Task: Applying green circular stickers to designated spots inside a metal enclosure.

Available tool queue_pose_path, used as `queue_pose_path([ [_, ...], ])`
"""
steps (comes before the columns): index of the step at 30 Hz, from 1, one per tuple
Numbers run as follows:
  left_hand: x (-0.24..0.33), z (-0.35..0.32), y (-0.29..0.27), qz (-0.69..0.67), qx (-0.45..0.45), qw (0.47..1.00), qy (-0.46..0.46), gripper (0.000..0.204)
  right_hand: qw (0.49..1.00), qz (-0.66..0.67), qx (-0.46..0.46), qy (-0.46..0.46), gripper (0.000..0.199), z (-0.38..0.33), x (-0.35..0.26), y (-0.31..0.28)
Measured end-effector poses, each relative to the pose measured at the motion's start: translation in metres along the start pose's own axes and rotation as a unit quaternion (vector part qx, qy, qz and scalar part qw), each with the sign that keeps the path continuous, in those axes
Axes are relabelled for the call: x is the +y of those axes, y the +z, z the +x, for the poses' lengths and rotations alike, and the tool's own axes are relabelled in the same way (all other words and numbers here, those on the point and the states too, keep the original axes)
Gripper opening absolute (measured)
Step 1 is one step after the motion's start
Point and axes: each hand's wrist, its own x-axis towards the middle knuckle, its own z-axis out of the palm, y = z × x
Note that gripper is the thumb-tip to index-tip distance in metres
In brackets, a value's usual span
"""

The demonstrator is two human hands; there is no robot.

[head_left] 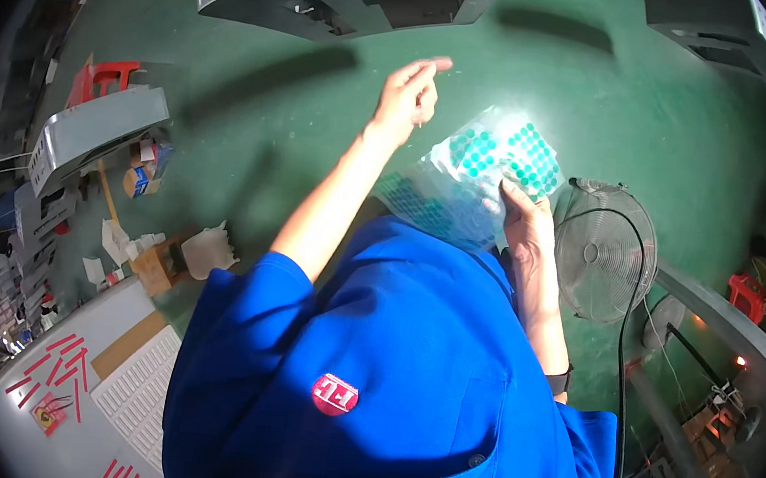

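My right hand (530,227) is closed on the edge of a clear plastic bag (487,199), thumb on top. Sheets of round green stickers (534,157) show in the bag's opening and through its film. Forward and to the left, apart from the bag, my left hand (406,100) is raised with its fingers drawn together in a pinch, the index finger pointing right. Anything between those fingertips is too small to make out.
A grey metal housing (354,0) hangs ahead, another (723,32) at far right. Close by my right arm stands a round floor fan (604,250) with a black cable. At left are a metal housing (103,127) and a white table (22,425) bearing red strips.
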Motion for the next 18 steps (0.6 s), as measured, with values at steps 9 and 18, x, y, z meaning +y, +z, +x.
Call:
queue_pose_path([
  [9,0.037,0.109,0.019,-0.266,-0.047,0.954,0.127,0.027,0.998,0.003,0.052,-0.036,0.036,0.009,-0.017,-0.008],
  [18,0.016,0.087,-0.008,-0.285,0.04,0.948,0.135,0.02,0.994,-0.019,0.063,-0.087,0.03,0.025,-0.036,-0.033],
])
